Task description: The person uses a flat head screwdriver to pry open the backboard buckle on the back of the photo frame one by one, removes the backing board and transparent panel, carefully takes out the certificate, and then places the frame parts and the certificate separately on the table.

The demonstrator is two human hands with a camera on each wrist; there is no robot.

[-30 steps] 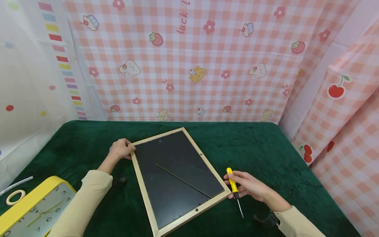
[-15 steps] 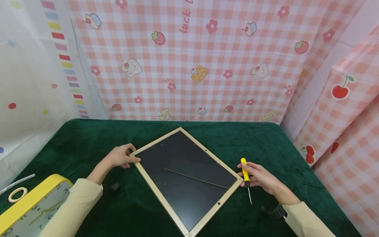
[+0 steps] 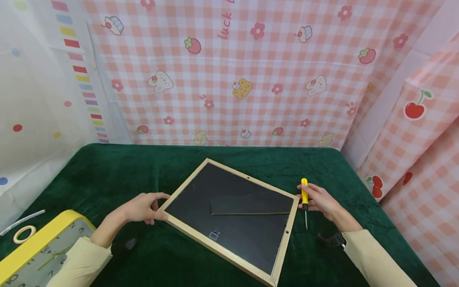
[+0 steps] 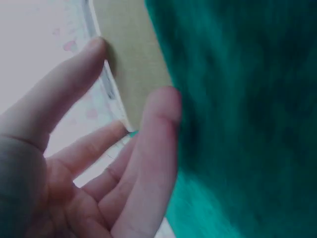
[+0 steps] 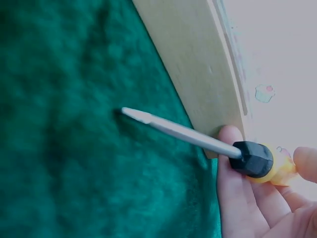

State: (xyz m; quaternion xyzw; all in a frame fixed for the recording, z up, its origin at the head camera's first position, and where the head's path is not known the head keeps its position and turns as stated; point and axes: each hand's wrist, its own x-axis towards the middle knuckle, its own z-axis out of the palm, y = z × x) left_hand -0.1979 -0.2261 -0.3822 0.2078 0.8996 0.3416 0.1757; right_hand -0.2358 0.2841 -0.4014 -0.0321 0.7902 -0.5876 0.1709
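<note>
A pale wooden frame (image 3: pixel 222 250) around a black panel (image 3: pixel 247 239) lies turned at an angle on the green cloth. A thin brownish line (image 3: pixel 251 214) runs across the panel. At the frame's left corner is my left hand (image 3: pixel 138 209), gripping it between thumb and fingers; the left wrist view shows the thumb tip on the wooden edge (image 4: pixel 131 54). My right hand (image 3: pixel 322 201) holds a yellow screwdriver (image 3: pixel 304 195) with a black collar, its metal shaft (image 5: pixel 183 133) pointing down toward the cloth. Those right fingers are right at the frame's right corner.
A yellow clock (image 3: pixel 68 217) with a pale dial lies at the lower left, partly behind the left sleeve. Beyond it are a cream ring (image 3: pixel 16 239) and a white tube (image 3: pixel 23 220). Pink checked fabric (image 3: pixel 229 59) hangs behind the table.
The frame has turned counterclockwise on the cloth. My left hand has come nearer with its corner, while my right hand has moved right and farther away, still holding the screwdriver.
</note>
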